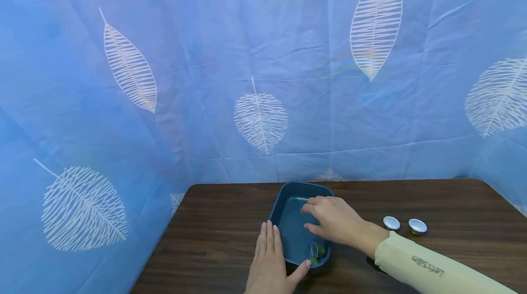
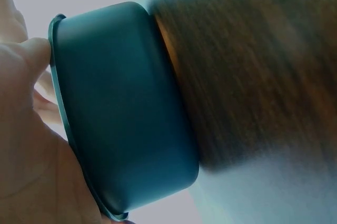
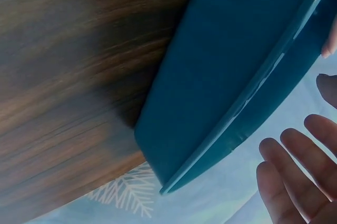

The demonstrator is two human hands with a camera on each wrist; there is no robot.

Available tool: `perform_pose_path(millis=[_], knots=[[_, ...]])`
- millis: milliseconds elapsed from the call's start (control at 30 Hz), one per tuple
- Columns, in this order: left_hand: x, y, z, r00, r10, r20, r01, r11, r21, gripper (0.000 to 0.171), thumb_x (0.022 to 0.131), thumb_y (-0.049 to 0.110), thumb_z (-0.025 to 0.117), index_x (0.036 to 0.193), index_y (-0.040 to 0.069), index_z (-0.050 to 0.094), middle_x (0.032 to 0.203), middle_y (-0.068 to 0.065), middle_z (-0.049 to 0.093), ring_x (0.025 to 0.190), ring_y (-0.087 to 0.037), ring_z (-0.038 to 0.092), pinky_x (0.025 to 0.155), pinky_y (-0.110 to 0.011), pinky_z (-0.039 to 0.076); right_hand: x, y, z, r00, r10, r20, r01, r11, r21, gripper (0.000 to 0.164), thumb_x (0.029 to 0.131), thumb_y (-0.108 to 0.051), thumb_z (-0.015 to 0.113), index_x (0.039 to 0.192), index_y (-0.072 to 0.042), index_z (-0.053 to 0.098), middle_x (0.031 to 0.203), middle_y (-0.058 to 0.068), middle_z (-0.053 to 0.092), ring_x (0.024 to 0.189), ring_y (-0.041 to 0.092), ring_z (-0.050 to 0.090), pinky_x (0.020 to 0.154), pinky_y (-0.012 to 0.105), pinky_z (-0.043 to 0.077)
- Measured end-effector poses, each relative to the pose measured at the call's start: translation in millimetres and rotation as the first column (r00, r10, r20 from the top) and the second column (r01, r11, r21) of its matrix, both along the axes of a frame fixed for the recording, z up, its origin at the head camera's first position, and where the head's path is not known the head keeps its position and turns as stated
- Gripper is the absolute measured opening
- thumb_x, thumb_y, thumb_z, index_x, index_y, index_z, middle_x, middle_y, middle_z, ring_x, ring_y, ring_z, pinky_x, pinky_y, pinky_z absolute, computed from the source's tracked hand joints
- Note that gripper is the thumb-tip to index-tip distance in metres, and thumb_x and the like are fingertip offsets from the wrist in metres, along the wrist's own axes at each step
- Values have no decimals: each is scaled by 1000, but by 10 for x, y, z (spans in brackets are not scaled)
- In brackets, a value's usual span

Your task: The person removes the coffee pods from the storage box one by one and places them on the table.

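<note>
A dark blue rectangular bin (image 1: pixel 293 227) stands on the table. In its near right corner lie small clear cups with green contents (image 1: pixel 320 251); how many is hard to tell. My left hand (image 1: pixel 269 259) rests along the bin's left and near rim, fingers straight, thumb at the near edge. Over the bin's right side hovers my right hand (image 1: pixel 335 221), its fingers loosely bent and nothing in them. The right wrist view shows those spread fingers (image 3: pixel 303 182) apart from the rim.
Two small cups with white lids, the left one (image 1: pixel 391 222) and the right one (image 1: pixel 417 226), stand on the dark wooden table (image 1: pixel 214 234) to the right of the bin. A blue curtain (image 1: pixel 206 102) with white leaf prints hangs behind and beside the table.
</note>
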State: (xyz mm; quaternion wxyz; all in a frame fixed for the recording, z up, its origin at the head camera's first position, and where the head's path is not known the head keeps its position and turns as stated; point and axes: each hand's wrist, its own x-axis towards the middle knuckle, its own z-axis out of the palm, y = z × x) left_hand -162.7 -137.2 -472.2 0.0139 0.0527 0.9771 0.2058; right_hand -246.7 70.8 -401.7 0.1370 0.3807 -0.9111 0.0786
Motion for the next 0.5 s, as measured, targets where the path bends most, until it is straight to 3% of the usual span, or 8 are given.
perform_pose_path(millis=[500], knots=[[1,22,-6,1000,12,-2,-12,1000,-12,119,90,91,49,170,5,29,181,-13,22,169,-36,19,132,-56,31,-100,-153,-103,995,-51,85,50,999,17,35,91,-32,88,119,-13,80,117,6,80,102,22,78,85,42,66]])
